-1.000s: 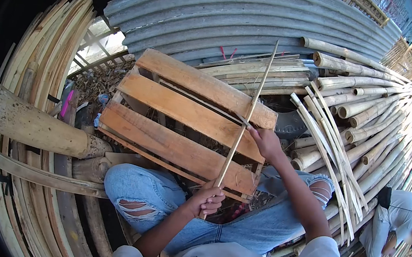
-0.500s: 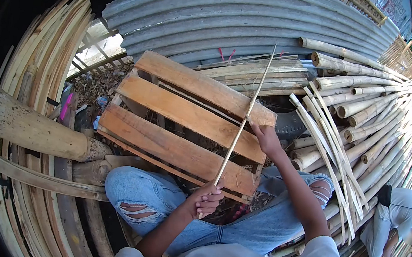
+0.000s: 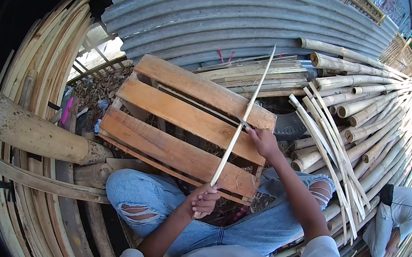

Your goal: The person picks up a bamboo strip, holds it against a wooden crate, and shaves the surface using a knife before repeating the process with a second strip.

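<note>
A long, thin bamboo strip (image 3: pixel 233 143) slants up and away from my lap, across a slatted wooden crate (image 3: pixel 178 106). Its lower end is wrapped in the closed fingers of my left hand (image 3: pixel 205 201), above my lap. My right hand (image 3: pixel 265 142) is closed on a small knife (image 3: pixel 243 122), whose short blade lies across the strip about halfway along. Most of the knife's handle is hidden in my fingers.
Bamboo poles (image 3: pixel 343 82) are piled at the right, with split strips (image 3: pixel 333 148) lying over them. Corrugated sheeting (image 3: pixel 239 18) stands behind the crate. At the left are stacked slats (image 3: pixel 46 59) and a thick bamboo pole (image 3: pixel 38 127). Another person (image 3: pixel 393 216) crouches at far right.
My right hand and the knife have shifted slightly down the strip towards me. My left hand still grips the lower end, almost unmoved.
</note>
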{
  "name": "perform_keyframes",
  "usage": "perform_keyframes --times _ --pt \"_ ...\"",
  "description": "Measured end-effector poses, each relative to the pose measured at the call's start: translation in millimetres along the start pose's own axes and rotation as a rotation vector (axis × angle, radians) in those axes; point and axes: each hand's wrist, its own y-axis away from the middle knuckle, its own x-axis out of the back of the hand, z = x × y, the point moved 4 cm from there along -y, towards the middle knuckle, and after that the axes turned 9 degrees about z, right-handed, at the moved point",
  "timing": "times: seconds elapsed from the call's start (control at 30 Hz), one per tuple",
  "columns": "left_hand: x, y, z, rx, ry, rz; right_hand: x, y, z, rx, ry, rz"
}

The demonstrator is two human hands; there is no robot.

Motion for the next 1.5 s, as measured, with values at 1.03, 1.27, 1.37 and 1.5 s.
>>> perform_keyframes --times 1.03,1.27,1.37,1.5 --pt "4 5 -2 -0.178 -0.492 0.271 -8 51 -43 0.302 -0.130 -0.210" --pt "-5 -3 -15 -0.227 -0.598 0.330 7 -14 12 0.021 -0.148 -0.029" --pt "2 4 -2 -0.230 -0.638 0.346 -11 48 -53 0.311 -0.130 -0.319" --pt "10 4 -1 -0.227 -0.639 0.371 -16 87 -77 0.615 -0.072 -0.362"
